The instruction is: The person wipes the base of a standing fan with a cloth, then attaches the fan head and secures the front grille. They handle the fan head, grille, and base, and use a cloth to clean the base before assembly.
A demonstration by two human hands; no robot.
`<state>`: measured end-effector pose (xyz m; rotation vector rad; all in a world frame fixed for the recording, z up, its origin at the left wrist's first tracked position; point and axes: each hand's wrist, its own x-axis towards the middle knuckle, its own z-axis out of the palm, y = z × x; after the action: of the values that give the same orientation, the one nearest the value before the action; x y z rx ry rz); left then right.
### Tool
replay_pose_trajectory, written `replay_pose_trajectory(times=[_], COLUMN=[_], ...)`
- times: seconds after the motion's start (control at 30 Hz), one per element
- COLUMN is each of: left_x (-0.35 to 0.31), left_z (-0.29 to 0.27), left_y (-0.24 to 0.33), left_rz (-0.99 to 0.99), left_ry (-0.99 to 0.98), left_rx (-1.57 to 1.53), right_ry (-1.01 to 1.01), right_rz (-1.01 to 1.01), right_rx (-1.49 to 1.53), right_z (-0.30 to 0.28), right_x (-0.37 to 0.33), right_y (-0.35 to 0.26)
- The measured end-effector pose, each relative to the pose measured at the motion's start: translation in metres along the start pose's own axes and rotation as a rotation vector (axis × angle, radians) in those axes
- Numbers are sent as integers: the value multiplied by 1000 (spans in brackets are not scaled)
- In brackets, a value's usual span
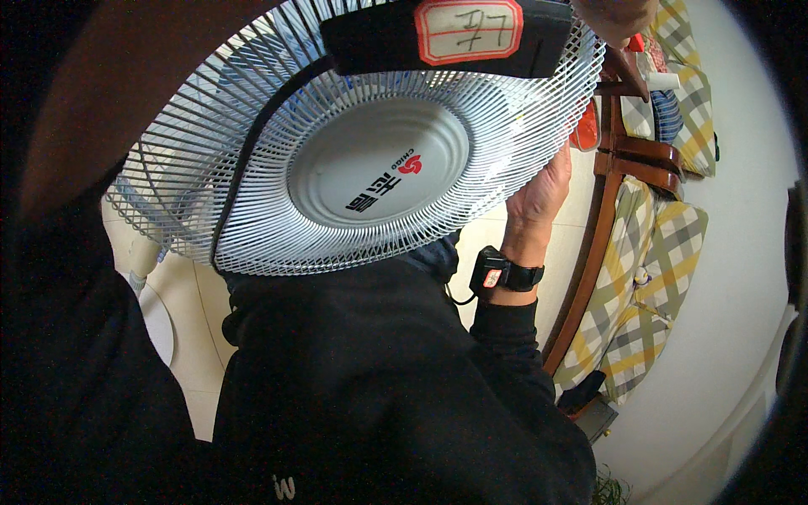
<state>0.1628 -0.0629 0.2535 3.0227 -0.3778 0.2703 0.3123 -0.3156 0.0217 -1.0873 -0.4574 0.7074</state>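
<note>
A round wire fan guard [379, 164] with a grey central disc is tilted in front of me and takes up the upper middle. My right hand [540, 192] is closed at its right rim, with most of the fingers hidden behind the wires. A black device [507, 276] is strapped to that wrist. My left arm [93, 109] rises along the left side, dark and close. Skin at the top right, beyond the guard's rim, seems to be my left hand [619, 17]; its fingers are cut off. Between them a black box [370, 42] with a label hangs before the guard, trailing a cable.
A pale stand with a round base [157, 324] is on the tiled floor at left. Blue shapes [269, 63] show through the guard. At right runs a wooden bench [581, 282] with checked cushions [644, 278]. A red container [585, 130] is beyond the right hand.
</note>
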Motion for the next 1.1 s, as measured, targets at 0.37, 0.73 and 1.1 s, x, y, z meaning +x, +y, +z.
replay_pose_trajectory(times=[0.37,0.73,1.1], left_x=[0,-1,31], left_z=[-2,-3,23], left_y=[1,3,3], left_rz=[5,-7,-379], left_ry=[6,12,-57], left_rx=[-11,-51,-101], right_ry=[-61,-62,-112], right_rz=[110,133,100], right_rx=[87,109,-15], right_z=[-2,-8,10], right_x=[4,6,23], right_y=[-3,-1,-33])
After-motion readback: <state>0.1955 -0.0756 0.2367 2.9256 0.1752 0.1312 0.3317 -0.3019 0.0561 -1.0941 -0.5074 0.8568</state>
